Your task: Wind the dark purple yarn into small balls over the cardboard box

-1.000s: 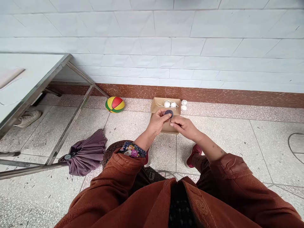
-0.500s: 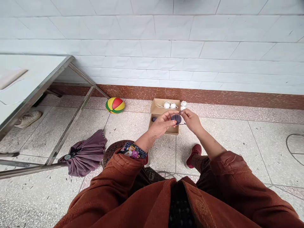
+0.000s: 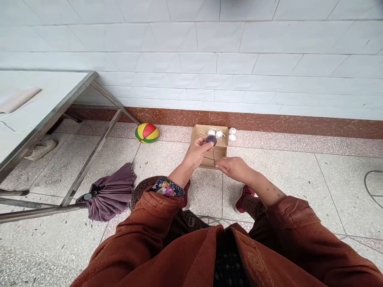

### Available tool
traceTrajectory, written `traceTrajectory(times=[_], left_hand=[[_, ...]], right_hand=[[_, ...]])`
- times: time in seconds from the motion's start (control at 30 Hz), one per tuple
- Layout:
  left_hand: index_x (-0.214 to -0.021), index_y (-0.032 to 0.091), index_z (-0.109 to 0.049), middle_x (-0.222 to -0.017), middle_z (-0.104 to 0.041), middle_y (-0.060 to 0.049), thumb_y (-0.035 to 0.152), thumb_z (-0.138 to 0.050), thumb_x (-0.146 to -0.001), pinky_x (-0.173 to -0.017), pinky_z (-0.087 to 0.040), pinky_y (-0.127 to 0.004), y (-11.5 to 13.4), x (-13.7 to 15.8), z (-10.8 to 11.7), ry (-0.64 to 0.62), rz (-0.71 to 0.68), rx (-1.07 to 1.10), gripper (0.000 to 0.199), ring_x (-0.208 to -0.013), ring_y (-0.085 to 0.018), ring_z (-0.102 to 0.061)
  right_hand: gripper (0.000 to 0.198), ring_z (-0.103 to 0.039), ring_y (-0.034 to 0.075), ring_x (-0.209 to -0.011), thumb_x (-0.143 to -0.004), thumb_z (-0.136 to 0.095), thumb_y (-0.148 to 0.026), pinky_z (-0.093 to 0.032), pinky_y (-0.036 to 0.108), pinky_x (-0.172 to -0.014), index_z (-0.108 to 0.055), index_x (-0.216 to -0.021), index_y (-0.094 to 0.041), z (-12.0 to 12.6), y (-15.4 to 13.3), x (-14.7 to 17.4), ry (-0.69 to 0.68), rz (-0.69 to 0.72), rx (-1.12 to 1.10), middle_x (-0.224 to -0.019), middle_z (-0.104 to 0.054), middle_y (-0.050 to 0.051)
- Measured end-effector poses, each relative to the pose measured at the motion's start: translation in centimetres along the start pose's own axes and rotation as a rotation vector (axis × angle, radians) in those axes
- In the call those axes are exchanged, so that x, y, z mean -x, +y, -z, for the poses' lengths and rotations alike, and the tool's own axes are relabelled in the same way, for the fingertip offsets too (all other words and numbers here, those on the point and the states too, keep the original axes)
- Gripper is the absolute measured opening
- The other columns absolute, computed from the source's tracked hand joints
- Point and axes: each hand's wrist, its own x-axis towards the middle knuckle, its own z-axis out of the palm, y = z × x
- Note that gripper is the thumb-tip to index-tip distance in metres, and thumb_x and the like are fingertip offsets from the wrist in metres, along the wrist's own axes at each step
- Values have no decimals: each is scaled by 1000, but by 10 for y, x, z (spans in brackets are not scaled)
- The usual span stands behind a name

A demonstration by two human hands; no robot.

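Observation:
My left hand [image 3: 196, 153] is closed round a dark grey-purple ball of yarn [image 3: 211, 140], holding it above an open cardboard box [image 3: 220, 152]. From the ball a dark yarn strand [image 3: 214, 155] runs down to my right hand [image 3: 235, 168], whose fingers pinch it at the box's near right corner. Another stretch of dark strand crosses the box's near compartment. Two white yarn balls [image 3: 219, 134] with loose ends lie in the far part of the box. Part of the box is hidden behind my left hand.
More white balls [image 3: 232, 134] sit on the floor right of the box. A coloured ball [image 3: 147, 132] lies to the left, near a metal-framed table [image 3: 74, 85]. A folded purple umbrella [image 3: 110, 195] rests by the table's legs. A shoe [image 3: 42, 149] shows under the table.
My right hand has moved down and toward me, drawing the strand away from the ball. My left hand has shifted left and up with the yarn ball, turning it.

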Motion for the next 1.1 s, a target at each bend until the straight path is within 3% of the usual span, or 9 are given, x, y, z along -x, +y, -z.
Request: traceTrajectory(times=[0.07, 0.17, 0.27, 0.37, 0.5, 0.67, 0.87, 0.97, 1.1], left_hand=[[-104, 20, -81, -102, -77, -4, 27, -96, -68, -87, -50, -32, -3, -1, 1, -20, -6, -125, 40, -89, -15, -63], [-105, 21, -83, -103, -79, -5, 34, -96, -73, -92, -51, -34, -8, 3, -1, -178, -4, -235, 37, -94, -17, -66], [-119, 23, -83, -119, -79, -9, 42, -93, -79, -91, -54, -35, -14, 10, -6, -380, 58, -245, 45, -100, -20, -69], [-133, 26, -78, -118, -76, -9, 45, -93, -81, -87, -56, -35, -17, 15, -10, -460, 105, -208, 57, -96, -19, -70], [-145, 33, -70, -109, -72, -4, 42, -95, -81, -85, -56, -33, -16, 16, -13, -393, 91, -73, 69, -89, -15, -68], [-123, 25, -82, -122, -74, -7, 37, -93, -80, -85, -54, -31, -14, 16, -15, -351, 131, 66, 46, -90, -13, -66], [-121, 20, -82, -123, -76, -9, 30, -89, -82, -89, -54, -33, -13, 17, -13, -307, 158, 141, 41, -89, -13, -65], [-121, 21, -83, -121, -76, -8, 29, -89, -81, -91, -54, -33, -9, 14, -9, -277, 134, 146, 41, -89, -12, -65], [-121, 23, -82, -117, -75, -6, 28, -87, -81, -89, -54, -32, -6, 5, 1, -182, 57, 30, 41, -87, -11, -63]], right_hand=[[28, -75, 22, -87, -112, -55, -41, -56, 33, -77, -79, -110, -28, 12, -5, 1, 34, 45, -86, -100, -82, 5], [38, -75, 24, -92, -113, -50, -51, -58, 37, -85, -79, -106, -27, 33, -6, -2, 210, -19, -217, -101, -82, 7], [42, -73, 24, -88, -111, -51, -57, -58, 38, -84, -76, -98, -26, 45, -1, -7, 364, -122, -290, -94, -79, 7], [42, -69, 23, -82, -108, -55, -60, -56, 37, -81, -72, -91, -26, 43, 5, -10, 418, -203, -321, -87, -75, 5], [35, -64, 20, -76, -107, -54, -53, -53, 34, -76, -67, -89, -25, 30, 9, -11, 388, -315, -370, -82, -70, 3], [25, -62, 19, -76, -106, -51, -41, -49, 31, -74, -67, -94, -25, 20, 12, -11, 208, -383, -399, -82, -68, 1], [25, -64, 21, -77, -104, -50, -41, -48, 33, -74, -65, -94, -24, 16, 16, -12, 206, -425, -297, -83, -69, 2], [23, -65, 21, -78, -105, -50, -39, -49, 33, -76, -66, -96, -24, 13, 13, -12, 181, -373, -284, -87, -73, 4], [27, -65, 20, -78, -108, -51, -40, -50, 33, -77, -67, -93, -24, 15, 3, -11, 102, -161, -294, -87, -73, 3]])
